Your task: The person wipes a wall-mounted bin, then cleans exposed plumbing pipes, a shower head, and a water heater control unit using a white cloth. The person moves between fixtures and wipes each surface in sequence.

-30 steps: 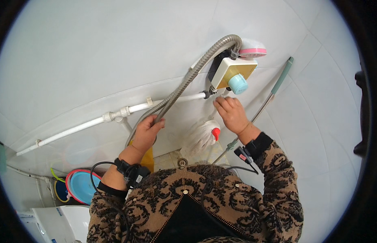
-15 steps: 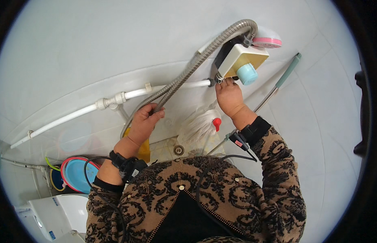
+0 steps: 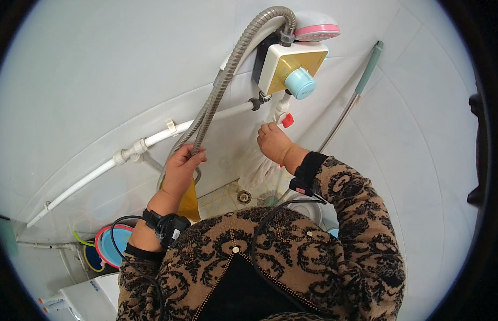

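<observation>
My left hand (image 3: pixel 179 170) is closed around a grey metal shower hose (image 3: pixel 211 104), which runs in a doubled length up to a wall-mounted box. That box (image 3: pixel 273 75) is white and gold with a light blue knob (image 3: pixel 300 84). A white shower head (image 3: pixel 317 27) with a pink rim sits above it. Below the box, my right hand (image 3: pixel 275 143) has its fingers curled beside a white valve with a red handle (image 3: pixel 288 121). White mop strands (image 3: pixel 258 172) hang just beneath that hand. Whatever is inside its fingers, if anything, is hidden.
A white pipe (image 3: pixel 93 175) runs along the left wall to the box. A green-gripped pole (image 3: pixel 369 69) leans at the right. Basins (image 3: pixel 116 242) stand at the lower left, near a white appliance (image 3: pixel 91 299). A floor drain (image 3: pixel 244 197) and yellow cloth (image 3: pixel 190 203) lie low.
My right hand has come down and left from the fitting under the box to beside the valve. My left hand keeps its grip on the hose. The whole view has shifted.
</observation>
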A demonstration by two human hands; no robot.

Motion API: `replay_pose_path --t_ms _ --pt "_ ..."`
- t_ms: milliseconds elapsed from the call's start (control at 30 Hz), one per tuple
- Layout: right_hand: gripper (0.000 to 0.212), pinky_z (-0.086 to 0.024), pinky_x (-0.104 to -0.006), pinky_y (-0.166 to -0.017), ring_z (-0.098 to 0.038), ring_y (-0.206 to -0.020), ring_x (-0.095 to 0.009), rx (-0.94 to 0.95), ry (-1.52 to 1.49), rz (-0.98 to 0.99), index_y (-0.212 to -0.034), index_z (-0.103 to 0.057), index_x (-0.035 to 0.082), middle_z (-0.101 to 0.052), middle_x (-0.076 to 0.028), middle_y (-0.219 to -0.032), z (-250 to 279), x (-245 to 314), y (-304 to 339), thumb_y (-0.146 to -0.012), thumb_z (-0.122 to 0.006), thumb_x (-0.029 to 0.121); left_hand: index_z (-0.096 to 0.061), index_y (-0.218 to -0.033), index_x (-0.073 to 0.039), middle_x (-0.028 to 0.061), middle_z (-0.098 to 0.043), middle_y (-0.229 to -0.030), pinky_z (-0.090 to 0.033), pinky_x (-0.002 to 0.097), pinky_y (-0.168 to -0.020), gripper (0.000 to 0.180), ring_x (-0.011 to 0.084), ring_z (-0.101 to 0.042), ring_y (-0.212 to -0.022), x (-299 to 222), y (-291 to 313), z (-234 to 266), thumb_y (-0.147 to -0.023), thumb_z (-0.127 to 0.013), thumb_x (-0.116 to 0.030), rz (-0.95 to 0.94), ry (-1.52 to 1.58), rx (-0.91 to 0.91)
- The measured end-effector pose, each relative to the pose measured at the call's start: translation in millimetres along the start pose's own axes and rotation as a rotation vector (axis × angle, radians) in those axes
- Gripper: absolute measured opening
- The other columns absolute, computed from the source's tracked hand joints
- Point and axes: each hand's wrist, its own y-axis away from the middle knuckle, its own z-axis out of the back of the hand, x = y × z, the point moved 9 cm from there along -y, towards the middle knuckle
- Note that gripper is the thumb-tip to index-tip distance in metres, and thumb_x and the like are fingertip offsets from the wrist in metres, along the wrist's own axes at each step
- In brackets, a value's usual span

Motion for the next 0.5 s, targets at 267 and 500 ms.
replay_pose_path --t_ms 267,500 --pt "0.017 -0.048 -0.0287 -0.076 -0.06 -0.093 -0.017 -0.496 -1.496 -0.819 -0.104 -0.071 0.008 -0.068 -0.005 -0.104 -48 -19 67 -0.09 -0.068 0.017 -0.065 -0.107 -0.002 0.0011 -0.067 -0.091 -0.047 0.0244 -0.081 0.015 0.0105 -0.062 -0.087 0 4 0 -0.095 -0.065 -0.01 0.005 0.048 0.014" --pt "0.025 -0.047 -0.0274 -0.086 -0.057 -0.098 -0.013 -0.944 -1.541 -1.245 -0.119 -0.064 0.007 -0.065 -0.003 -0.112 -25 -83 140 -0.098 -0.06 0.021 -0.065 -0.108 -0.002 0.0021 -0.065 -0.095 -0.048 0.0285 -0.083 0.015 0.0144 -0.064 -0.088 1 0 -11 -0.094 -0.063 -0.008 0.025 0.01 0.029"
